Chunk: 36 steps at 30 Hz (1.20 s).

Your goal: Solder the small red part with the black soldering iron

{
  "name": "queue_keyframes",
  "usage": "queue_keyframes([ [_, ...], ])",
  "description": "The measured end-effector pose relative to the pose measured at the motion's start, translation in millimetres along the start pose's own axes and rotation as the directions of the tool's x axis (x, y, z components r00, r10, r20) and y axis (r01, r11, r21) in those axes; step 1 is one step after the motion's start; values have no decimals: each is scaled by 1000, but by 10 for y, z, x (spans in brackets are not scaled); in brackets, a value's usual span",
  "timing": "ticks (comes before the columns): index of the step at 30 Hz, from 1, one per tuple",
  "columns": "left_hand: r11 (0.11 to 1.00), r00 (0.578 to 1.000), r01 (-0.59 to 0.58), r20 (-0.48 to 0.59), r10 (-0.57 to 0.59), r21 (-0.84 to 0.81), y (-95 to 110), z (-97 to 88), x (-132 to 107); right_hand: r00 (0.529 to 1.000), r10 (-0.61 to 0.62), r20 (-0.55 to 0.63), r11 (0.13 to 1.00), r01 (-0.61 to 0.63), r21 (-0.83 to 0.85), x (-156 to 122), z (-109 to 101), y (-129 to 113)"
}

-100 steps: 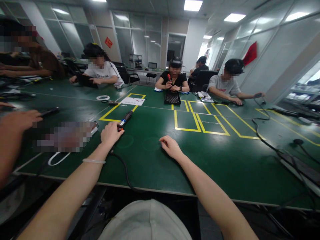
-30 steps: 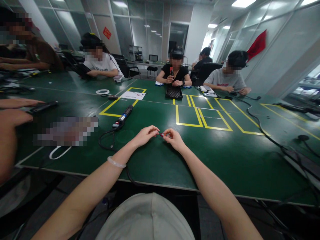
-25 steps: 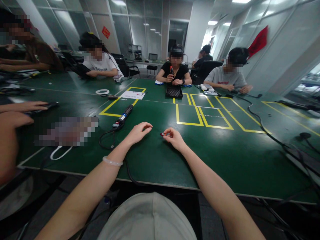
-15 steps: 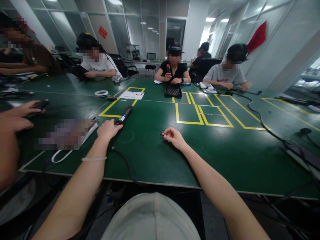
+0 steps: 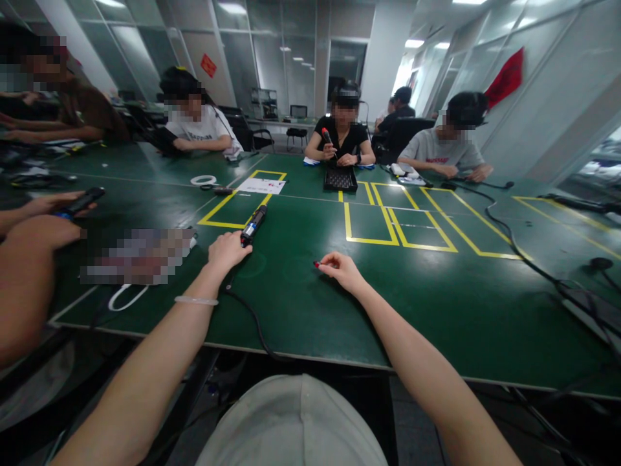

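My left hand (image 5: 229,251) is closed around the near end of a black cylindrical tool (image 5: 255,221) with a white and blue label. The tool points away from me and lies low over the green table (image 5: 301,317). Its exact kind does not show clearly. Between the thumb and fingers of my right hand (image 5: 341,268) is a small red and dark piece (image 5: 317,265), too small to name. That hand is just above the tabletop, right of the left hand. Close to my left wrist, a black cable (image 5: 250,317) runs over the table's front edge.
Yellow tape outlines (image 5: 371,242) mark the table. A white sheet (image 5: 262,187), a white ring-shaped roll (image 5: 203,180) and a black tray (image 5: 340,180) lie farther back. Several people sit around; one across holds a red and black screwdriver (image 5: 326,137). Cables (image 5: 514,243) cross the right side.
The view has shifted slightly, so the scene sits a little farther right. Both hands keep their holds. At the left, a neighbour's hand with a dark object has moved a little rightward.
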<state>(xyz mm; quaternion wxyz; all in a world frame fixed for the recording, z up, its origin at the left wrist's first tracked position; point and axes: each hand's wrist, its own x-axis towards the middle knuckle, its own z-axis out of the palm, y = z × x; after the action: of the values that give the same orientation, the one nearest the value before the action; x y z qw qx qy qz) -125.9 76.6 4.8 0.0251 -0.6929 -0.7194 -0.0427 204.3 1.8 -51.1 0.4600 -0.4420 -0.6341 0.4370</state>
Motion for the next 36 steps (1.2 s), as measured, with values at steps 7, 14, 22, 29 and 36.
queue_keyframes([
  [7, 983, 984, -178, -8, 177, -38, 530, -23, -326, 999, -30, 22, 1000, 30, -2, -20, 49, -66],
  [14, 918, 924, -383, -60, 379, -105, 1116, 46, -634, 987, -152, 46, 974, 157, -165, -64, 71, -127],
  [22, 811, 839, -537, -47, 542, -231, 1382, 55, -808, 961, -266, 77, 857, 273, -438, -77, 40, -145],
  [29, 780, 815, -570, -62, 576, -257, 1380, 77, -835, 952, -263, 157, 735, 303, -607, -116, 57, -200],
  [36, 780, 811, -580, -69, 581, -236, 1393, 78, -859, 954, -261, 150, 741, 297, -602, -114, 25, -226],
])
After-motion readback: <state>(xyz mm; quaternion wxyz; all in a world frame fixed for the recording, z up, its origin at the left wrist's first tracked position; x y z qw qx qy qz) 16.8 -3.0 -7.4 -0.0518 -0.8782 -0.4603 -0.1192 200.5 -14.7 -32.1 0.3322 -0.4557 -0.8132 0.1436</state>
